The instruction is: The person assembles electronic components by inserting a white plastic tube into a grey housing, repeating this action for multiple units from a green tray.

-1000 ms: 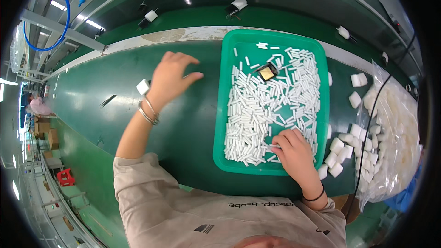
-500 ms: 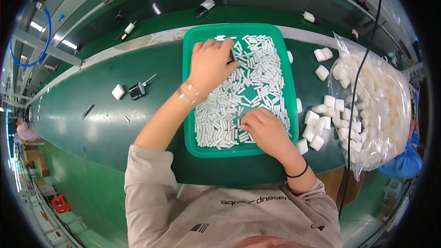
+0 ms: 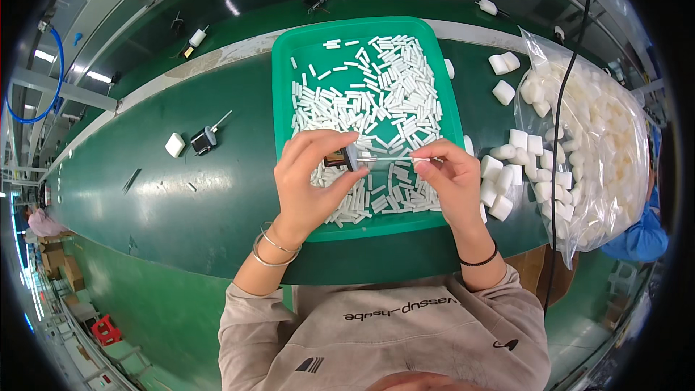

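Observation:
My left hand grips a small dark device with a grey collar between thumb and fingers. A thin rod sticks out of it to the right. At the rod's far end my right hand pinches a small white tube; whether the tube is on the rod or only against it I cannot tell. Both hands are over the near half of a green tray. Many loose white tubes lie in the tray, some hidden by my hands.
Left of the tray lie a similar dark device with a rod, a white block and thin dark sticks. To the right, white foam-like blocks spill from a clear plastic bag. A black cable hangs in front of the bag.
My left hand has come back toward me with the device. My right hand has risen from among the tubes with one in its fingers, and both now meet at the rod.

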Demonstrator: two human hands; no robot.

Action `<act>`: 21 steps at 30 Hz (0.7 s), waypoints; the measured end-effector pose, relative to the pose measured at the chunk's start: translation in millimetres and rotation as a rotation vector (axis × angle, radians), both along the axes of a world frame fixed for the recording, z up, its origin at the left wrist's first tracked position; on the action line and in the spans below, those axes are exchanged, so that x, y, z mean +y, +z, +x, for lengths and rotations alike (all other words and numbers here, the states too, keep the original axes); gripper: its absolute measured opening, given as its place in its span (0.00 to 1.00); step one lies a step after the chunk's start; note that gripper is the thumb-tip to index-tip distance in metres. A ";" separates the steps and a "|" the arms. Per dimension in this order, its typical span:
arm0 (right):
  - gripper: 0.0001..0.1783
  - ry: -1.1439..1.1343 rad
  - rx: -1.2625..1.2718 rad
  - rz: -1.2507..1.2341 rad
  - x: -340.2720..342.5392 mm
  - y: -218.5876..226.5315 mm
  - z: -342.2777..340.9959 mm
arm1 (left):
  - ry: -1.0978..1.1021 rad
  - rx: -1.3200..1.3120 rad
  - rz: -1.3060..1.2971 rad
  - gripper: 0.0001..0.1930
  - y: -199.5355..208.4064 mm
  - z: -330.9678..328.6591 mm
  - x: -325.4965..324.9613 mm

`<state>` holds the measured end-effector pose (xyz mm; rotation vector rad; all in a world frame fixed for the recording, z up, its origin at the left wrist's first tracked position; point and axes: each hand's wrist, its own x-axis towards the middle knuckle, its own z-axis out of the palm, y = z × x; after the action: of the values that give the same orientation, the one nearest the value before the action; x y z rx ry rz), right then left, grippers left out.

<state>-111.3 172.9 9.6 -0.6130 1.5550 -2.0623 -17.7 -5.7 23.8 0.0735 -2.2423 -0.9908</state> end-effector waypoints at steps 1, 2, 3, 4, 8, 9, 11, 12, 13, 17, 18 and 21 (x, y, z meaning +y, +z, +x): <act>0.08 -0.004 -0.001 0.001 -0.6 -0.2 0.2 | 0.000 -0.006 -0.005 0.21 -0.4 0.6 0.2; 0.08 0.002 -0.012 0.005 -1.1 -0.3 0.6 | -0.005 -0.007 -0.005 0.21 0.0 1.0 0.2; 0.08 0.009 -0.022 0.009 -1.6 -0.4 0.8 | -0.003 -0.004 -0.084 0.22 0.8 1.5 0.4; 0.08 0.006 -0.022 0.010 -1.7 0.2 1.5 | -0.001 -0.001 -0.164 0.22 1.2 1.9 0.7; 0.07 -0.070 0.252 0.180 -2.1 1.4 3.7 | -0.023 0.019 -0.279 0.22 -1.1 2.8 4.3; 0.06 -0.066 0.389 0.232 -3.0 1.2 4.4 | -0.082 0.034 -0.256 0.21 -3.5 2.0 5.2; 0.06 -0.080 0.488 0.257 -6.2 2.0 8.4 | -0.214 0.041 -0.168 0.21 -4.9 0.7 9.5; 0.06 -0.100 0.588 0.283 -6.8 2.4 9.7 | -0.216 0.041 -0.164 0.21 -4.0 1.0 10.6; 0.06 -0.101 0.588 0.287 -7.2 2.2 9.0 | -0.217 0.020 -0.108 0.22 -2.7 2.1 12.1; 0.07 -0.121 0.737 0.259 -8.5 -0.4 7.7 | -0.245 0.080 -0.069 0.23 -9.5 5.7 10.6; 0.07 -0.126 0.723 0.249 -8.4 -1.3 8.2 | -0.247 0.083 -0.066 0.23 -11.0 5.7 10.7; 0.06 -0.142 0.716 0.232 -8.9 -1.6 9.1 | -0.265 0.128 -0.101 0.23 -13.2 5.2 11.9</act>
<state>-102.3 163.9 8.0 -1.2726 2.2414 -1.8034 -12.5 6.3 10.5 -0.3301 -2.2164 -0.9862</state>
